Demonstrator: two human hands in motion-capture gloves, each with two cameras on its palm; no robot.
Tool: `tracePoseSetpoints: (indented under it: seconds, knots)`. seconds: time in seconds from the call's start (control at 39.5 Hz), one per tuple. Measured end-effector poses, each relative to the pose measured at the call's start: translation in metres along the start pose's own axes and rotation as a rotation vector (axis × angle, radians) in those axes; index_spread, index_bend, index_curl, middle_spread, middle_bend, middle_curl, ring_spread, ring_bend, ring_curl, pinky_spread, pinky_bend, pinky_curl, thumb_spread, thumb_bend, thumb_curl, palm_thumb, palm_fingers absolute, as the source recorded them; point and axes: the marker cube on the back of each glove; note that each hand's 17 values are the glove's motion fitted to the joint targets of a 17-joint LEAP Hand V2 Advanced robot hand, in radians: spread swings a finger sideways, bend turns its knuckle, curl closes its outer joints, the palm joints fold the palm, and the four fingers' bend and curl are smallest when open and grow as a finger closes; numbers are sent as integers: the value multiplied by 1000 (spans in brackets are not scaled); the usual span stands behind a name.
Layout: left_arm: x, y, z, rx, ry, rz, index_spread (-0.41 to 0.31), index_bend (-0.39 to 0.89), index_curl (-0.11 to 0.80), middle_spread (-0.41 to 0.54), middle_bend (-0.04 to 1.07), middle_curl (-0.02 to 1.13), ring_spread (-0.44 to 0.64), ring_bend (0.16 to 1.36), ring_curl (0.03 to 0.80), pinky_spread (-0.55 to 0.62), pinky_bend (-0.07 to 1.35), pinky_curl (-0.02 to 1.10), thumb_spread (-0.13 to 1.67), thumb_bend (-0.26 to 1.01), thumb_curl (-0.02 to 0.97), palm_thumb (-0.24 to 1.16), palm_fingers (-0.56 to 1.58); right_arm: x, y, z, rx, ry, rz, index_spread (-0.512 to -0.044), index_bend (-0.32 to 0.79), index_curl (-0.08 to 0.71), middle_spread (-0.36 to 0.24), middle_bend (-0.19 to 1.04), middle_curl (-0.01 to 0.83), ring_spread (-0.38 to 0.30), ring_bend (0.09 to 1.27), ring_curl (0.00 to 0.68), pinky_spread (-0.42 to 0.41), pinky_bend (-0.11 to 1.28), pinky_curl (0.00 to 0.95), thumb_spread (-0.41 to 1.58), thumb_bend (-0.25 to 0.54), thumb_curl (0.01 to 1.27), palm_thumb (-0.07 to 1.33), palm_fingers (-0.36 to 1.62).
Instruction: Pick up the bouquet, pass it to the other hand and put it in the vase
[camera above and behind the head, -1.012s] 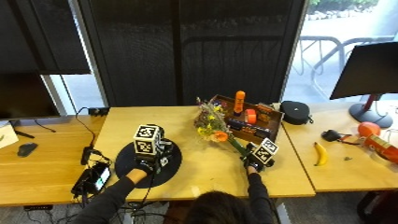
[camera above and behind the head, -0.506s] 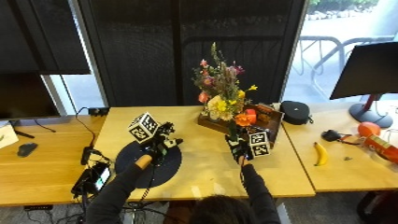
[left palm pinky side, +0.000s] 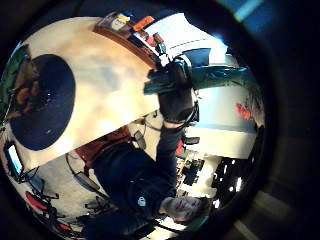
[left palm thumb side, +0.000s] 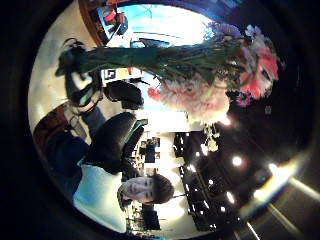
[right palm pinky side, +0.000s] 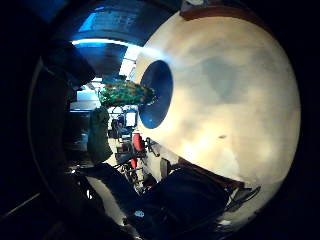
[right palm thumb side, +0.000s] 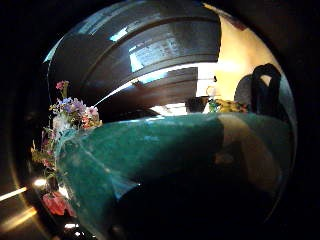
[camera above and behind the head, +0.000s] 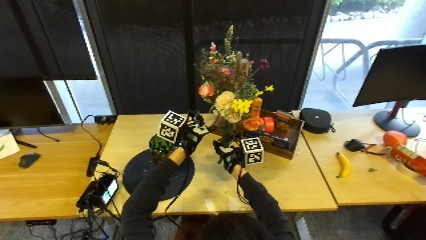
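Gripping the lower stems, the right hand (camera above and behind the head: 229, 155) holds the bouquet (camera above and behind the head: 231, 82) upright above the table (camera above and behind the head: 293, 185), its fingers curled round the green stalks while the blooms (pink, yellow, orange and purple) fan out high above the knuckles. Close beside it, on its thumb side, the left hand (camera above and behind the head: 193, 132) is raised with its fingers spread and straight, near the stems but not visibly touching them, and holding nothing. From the left palm's thumb side view the bouquet (left palm thumb side: 200, 75) runs across in front of the palm, stems gripped by the other hand (left palm thumb side: 80, 75); its little finger side view shows the same gloved hand (left palm pinky side: 175, 97) wrapped around the green stems (left palm pinky side: 210, 77). The right palm's thumb side view is filled by the green stalks (right palm thumb side: 165, 160), with the blooms at their far end. Below and to the outer side of the left hand a round dark mat (camera above and behind the head: 160, 175) lies on the table, with a green vase (camera above and behind the head: 158, 145) on it, partly hidden behind the left wrist. Beyond the right hand stands a wooden tray (camera above and behind the head: 283, 137) holding small items.
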Motion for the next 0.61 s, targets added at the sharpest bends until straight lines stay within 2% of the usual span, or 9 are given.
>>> tracePoseSetpoints:
  seconds: [0.05,0.08,0.1,0.23,0.43,0.51,0.53,0.56,0.61]
  knots:
    - [1,-4,5,-7,30,3,96,102,172,256,267,387,370,612,313,407,517,384,999,-22,334,375,15,-1,3,8,-18,-5,-2,-228,484,655,-187,625,696,-215,690,571,-295,464,457,1009,-10,379,1007,1303]
    - [1,-6,7,-11,44,3,94,77,163,272,248,377,372,625,314,405,517,383,1001,-27,332,369,-33,-1,5,11,-24,-2,-5,-228,484,657,-187,626,697,-214,689,570,-296,466,458,1009,-13,378,1005,1302]
    - [1,-9,10,-16,58,5,97,116,173,247,269,390,372,608,309,410,523,383,991,-24,335,378,20,-1,6,15,-31,3,-8,-227,481,656,-186,630,698,-215,693,571,-296,466,457,1008,-10,383,1013,1302]
    - [5,-12,21,-30,77,17,102,141,190,206,263,391,343,594,297,405,541,375,971,-19,343,417,101,2,9,31,-51,30,-27,-228,480,665,-185,632,700,-214,696,572,-298,482,459,1006,-15,391,1014,1301]
    - [5,-17,30,-63,94,34,107,133,210,194,252,402,316,604,303,400,529,371,955,-23,349,452,129,1,18,58,-110,12,-8,-228,479,676,-184,637,703,-214,702,571,-296,489,457,1004,-17,402,1015,1296]
    - [9,-15,35,-44,101,66,86,188,235,160,289,411,289,602,299,394,453,345,946,-19,355,471,221,2,19,68,-116,27,1,-229,478,679,-184,638,704,-214,703,571,-298,493,457,1003,-18,405,1014,1296]
    - [9,-15,35,-26,110,69,97,156,230,173,260,396,297,598,295,396,467,349,945,-23,354,470,185,2,18,71,-116,32,2,-228,476,678,-184,638,704,-216,704,571,-298,494,457,1003,-18,406,1014,1295]
    - [8,-16,35,-2,124,65,73,225,256,132,299,416,259,592,298,383,413,335,942,-13,358,492,276,2,18,73,-116,36,3,-229,478,681,-184,638,704,-214,704,571,-296,492,456,1003,-19,407,1011,1295]
    - [5,-20,32,59,158,42,54,236,271,97,324,417,221,575,290,360,361,318,937,-12,362,510,343,1,19,77,-112,44,0,-228,475,681,-184,639,705,-214,705,571,-296,494,455,1004,-21,408,1007,1294]
